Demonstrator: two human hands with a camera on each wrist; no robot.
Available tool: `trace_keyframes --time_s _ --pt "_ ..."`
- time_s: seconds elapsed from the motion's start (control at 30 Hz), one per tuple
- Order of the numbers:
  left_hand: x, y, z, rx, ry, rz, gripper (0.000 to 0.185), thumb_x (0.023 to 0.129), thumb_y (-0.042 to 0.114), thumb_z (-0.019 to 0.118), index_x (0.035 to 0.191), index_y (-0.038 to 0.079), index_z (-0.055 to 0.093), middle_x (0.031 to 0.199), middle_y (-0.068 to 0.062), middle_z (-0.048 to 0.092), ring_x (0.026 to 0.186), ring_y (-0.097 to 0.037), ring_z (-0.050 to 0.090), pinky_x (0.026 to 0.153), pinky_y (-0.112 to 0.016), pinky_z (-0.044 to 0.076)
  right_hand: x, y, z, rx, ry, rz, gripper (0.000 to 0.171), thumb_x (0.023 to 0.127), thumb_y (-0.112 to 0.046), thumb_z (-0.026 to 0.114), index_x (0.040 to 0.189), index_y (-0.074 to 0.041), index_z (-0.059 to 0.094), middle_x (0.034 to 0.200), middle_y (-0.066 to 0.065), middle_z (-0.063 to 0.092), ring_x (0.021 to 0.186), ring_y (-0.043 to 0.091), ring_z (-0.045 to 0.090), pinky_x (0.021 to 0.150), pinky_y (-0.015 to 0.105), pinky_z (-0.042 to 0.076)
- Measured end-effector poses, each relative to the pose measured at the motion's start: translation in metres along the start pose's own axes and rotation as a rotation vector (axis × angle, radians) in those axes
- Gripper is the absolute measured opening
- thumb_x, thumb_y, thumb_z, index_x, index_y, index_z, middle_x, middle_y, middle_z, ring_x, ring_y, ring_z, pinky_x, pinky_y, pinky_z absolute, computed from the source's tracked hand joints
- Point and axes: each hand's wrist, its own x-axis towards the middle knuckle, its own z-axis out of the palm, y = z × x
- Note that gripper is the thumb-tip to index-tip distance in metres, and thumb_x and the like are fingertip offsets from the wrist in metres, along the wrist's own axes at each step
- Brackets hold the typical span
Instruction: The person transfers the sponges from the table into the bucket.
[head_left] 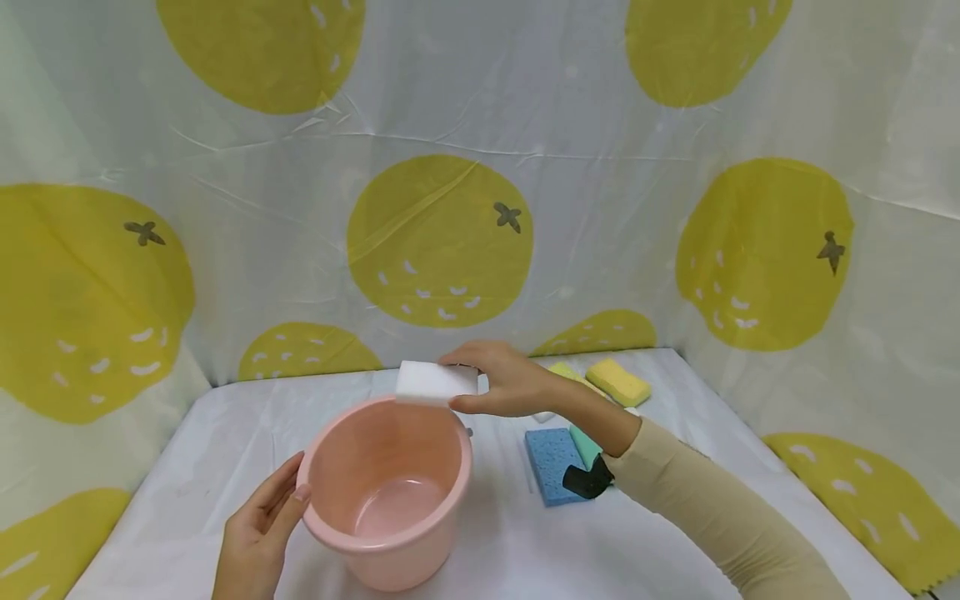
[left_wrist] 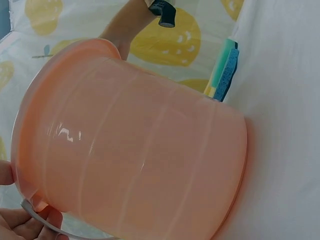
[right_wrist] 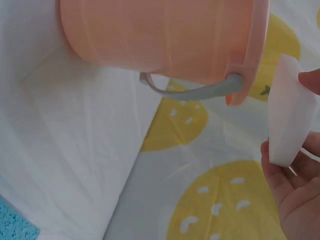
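Note:
A pink plastic bucket (head_left: 390, 492) with a grey wire handle (right_wrist: 200, 90) stands on the white table. My left hand (head_left: 266, 512) rests against its left rim, fingers straight along the wall, thumb by the rim. My right hand (head_left: 498, 383) pinches a white rectangular sponge (head_left: 437, 383) between thumb and fingers, holding it just above the bucket's far rim. The bucket (left_wrist: 130, 145) fills the left wrist view, and its inside looks empty. In the right wrist view the white sponge (right_wrist: 290, 115) sits beside the bucket rim (right_wrist: 255, 50).
A blue sponge (head_left: 553, 465) and a green one (head_left: 585, 446) lie right of the bucket under my right forearm. A yellow sponge (head_left: 617, 382) and a pale green one (head_left: 562, 371) lie farther back. A lemon-print curtain (head_left: 442, 242) walls the table.

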Motion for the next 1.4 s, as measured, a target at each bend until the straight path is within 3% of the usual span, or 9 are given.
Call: trace_keyframes --time_s 0.23,0.83,1.0,1.2,1.4 --pt "0.0 -0.001 0.0 0.023 0.007 -0.022 0.048 0.105 0.015 0.064 0.147 -0.006 0.052 0.125 0.026 0.061 0.114 0.011 0.057 0.09 -0.008 0.047 0.013 -0.017 0.01 -0.015 -0.069 -0.045 0.059 0.095 -0.038 0.07 0.147 -0.012 0.059 0.141 0.001 0.06 0.128 0.016 0.054 0.103 0.038 0.048" --pt "-0.002 -0.004 -0.004 0.035 0.005 0.014 0.048 0.105 0.015 0.064 0.147 -0.007 0.052 0.129 0.023 0.061 0.115 0.009 0.058 0.09 -0.01 0.048 0.034 -0.035 0.034 0.002 -0.165 -0.181 0.059 0.096 -0.029 0.072 0.147 -0.005 0.056 0.139 0.004 0.06 0.129 0.012 0.053 0.107 0.025 0.042" --pt "-0.002 0.0 -0.002 0.028 0.006 -0.02 0.05 0.105 0.019 0.065 0.147 -0.006 0.052 0.13 0.018 0.062 0.115 0.008 0.059 0.091 -0.011 0.048 0.032 -0.034 0.037 -0.006 -0.171 -0.163 0.06 0.097 -0.028 0.07 0.149 -0.005 0.053 0.142 0.005 0.058 0.131 0.012 0.052 0.109 0.026 0.041" --pt "0.0 -0.001 0.0 -0.031 -0.015 0.004 0.048 0.105 0.014 0.064 0.147 -0.006 0.052 0.131 0.017 0.063 0.118 0.005 0.059 0.093 -0.011 0.047 0.028 -0.033 0.035 -0.043 -0.168 -0.156 0.062 0.101 -0.033 0.065 0.151 -0.002 0.049 0.149 0.01 0.053 0.139 0.017 0.047 0.114 0.033 0.039" --pt "-0.001 -0.001 -0.001 -0.024 -0.017 0.002 0.05 0.105 0.015 0.064 0.148 -0.007 0.05 0.133 0.013 0.062 0.118 0.005 0.059 0.093 -0.012 0.047 0.024 -0.031 0.033 -0.051 -0.149 -0.147 0.06 0.101 -0.033 0.065 0.15 -0.002 0.051 0.148 0.009 0.054 0.138 0.018 0.049 0.112 0.033 0.041"
